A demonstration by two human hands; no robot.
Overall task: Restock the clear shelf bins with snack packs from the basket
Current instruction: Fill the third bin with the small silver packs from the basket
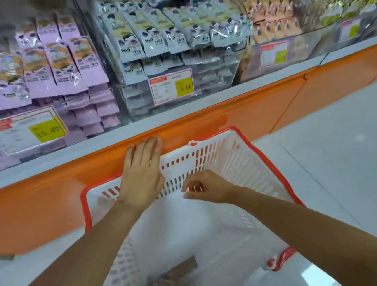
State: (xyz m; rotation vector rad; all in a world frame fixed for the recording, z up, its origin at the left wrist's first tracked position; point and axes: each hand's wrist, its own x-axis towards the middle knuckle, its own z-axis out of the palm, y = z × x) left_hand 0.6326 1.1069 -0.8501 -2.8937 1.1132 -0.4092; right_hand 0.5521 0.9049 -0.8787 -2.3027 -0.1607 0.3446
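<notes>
White plastic with a red rim, the basket (pixel 209 154) sits tilted against the orange shelf front (pixel 260 111), which runs just beyond its far wall. The left hand (pixel 141 169) lies flat over the basket's far-left rim, fingers straight and together, their tips reaching onto the orange edge; it holds nothing. The right hand (pixel 206 190) hovers inside the basket near the slotted far wall, fingers curled in toward the thumb; whether they pinch anything is not clear. Down on the basket's floor, toward its near end, lies a blurred brown item (pixel 178 271) that cannot be identified. A red handle (pixel 282 259) hangs at the basket's near-right side.

Beyond and above the basket stand the clear shelf bins (pixel 233 70), holding stacked snack packs: lilac packs (pixel 62 67) up to the basket's left, grey-white packs (pixel 151 39) straight beyond it, peach packs (pixel 272 19) to its far right. Price tags (pixel 172 86) with yellow squares front the bins. Pale grey floor (pixel 343 152) spreads to the basket's right.
</notes>
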